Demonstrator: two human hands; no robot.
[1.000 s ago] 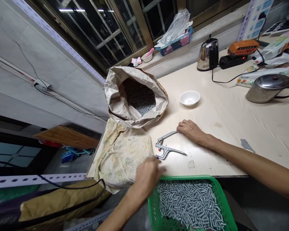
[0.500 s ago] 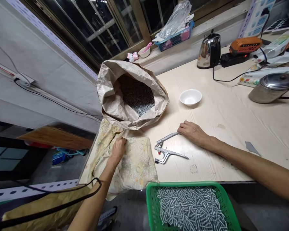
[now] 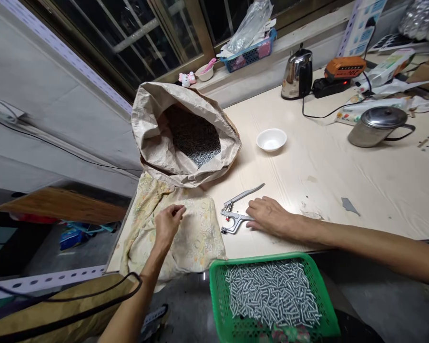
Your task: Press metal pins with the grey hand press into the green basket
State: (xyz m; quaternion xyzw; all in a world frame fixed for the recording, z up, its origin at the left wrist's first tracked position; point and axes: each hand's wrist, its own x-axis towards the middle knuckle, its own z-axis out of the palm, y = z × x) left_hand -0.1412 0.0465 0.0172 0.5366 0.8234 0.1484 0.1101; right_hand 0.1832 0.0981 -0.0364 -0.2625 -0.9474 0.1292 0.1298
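A pair of metal snap-fastener pliers (image 3: 232,216) lies on the table, its handles spread. My right hand (image 3: 270,216) is closed over the end of the lower handle, covering its tip. The upper handle stands free of my fingers. My left hand (image 3: 169,220) is held over a folded, yellow-patterned cloth (image 3: 200,228), thumb and fingertips pinched together. Whatever is between them is too small to make out. Behind the cloth stands an open sack (image 3: 152,136) of small metal pieces. A green basket (image 3: 214,295) full of silvery screw-like pieces sits at the table's front edge.
A white bowl (image 3: 271,139) stands right of the sack. Farther back are an electric kettle (image 3: 296,74), an orange battery (image 3: 345,68) on a charger and a lidded metal pot (image 3: 370,128). A black cable (image 3: 136,286) crosses near my left forearm.
My right hand has moved from the upper handle's end down onto the lower handle. My left hand has come off the cloth, fingers pinched. The whole view has shifted slightly.
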